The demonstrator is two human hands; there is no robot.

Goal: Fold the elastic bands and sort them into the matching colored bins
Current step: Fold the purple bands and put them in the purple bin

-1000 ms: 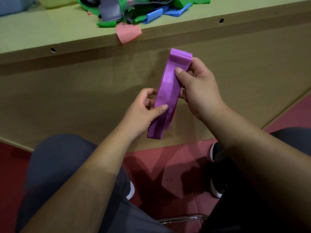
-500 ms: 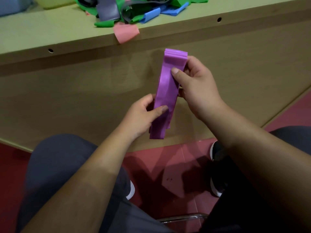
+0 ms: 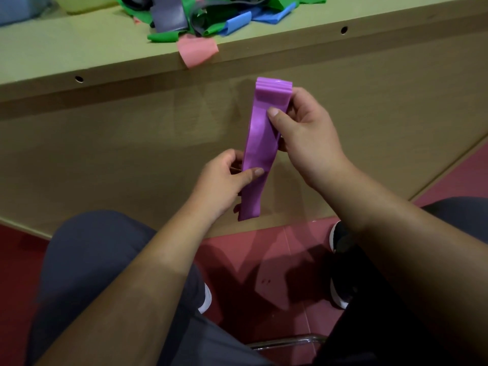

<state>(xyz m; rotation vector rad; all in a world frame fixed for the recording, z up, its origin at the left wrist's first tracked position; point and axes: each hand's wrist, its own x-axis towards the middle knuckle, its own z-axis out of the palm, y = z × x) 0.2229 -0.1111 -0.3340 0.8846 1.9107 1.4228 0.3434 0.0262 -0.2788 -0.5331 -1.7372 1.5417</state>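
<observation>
The purple band (image 3: 260, 149) is up in the air, in front of the wooden side of the table (image 3: 66, 56). It sits a little above the middle of the view. It is folded into a long flat strip. The strip stands almost straight up, with its top toward 12 o'clock and its bottom toward 6 o'clock. At the top, a few layers lie stacked on each other.

The right hand (image 3: 309, 138) pinches the band near its top, coming in from 3 o'clock. Its thumb presses on the front and its fingers curl round behind. The left hand (image 3: 224, 183) pinches the band lower down, coming in from 9 o'clock. Its thumb lies across the front and its fingers curl behind.

Up at 12 o'clock, a pile of bands (image 3: 211, 14) lies on the table top, green, blue and grey. A pink band (image 3: 196, 50) hangs over the table edge, at 11 o'clock from the purple band and well apart from it.

Down at 6 o'clock is the pink floor (image 3: 277, 249). A leg in grey trousers (image 3: 87, 260) is at 7 o'clock. A black shoe (image 3: 339, 236) is at 4 o'clock.
</observation>
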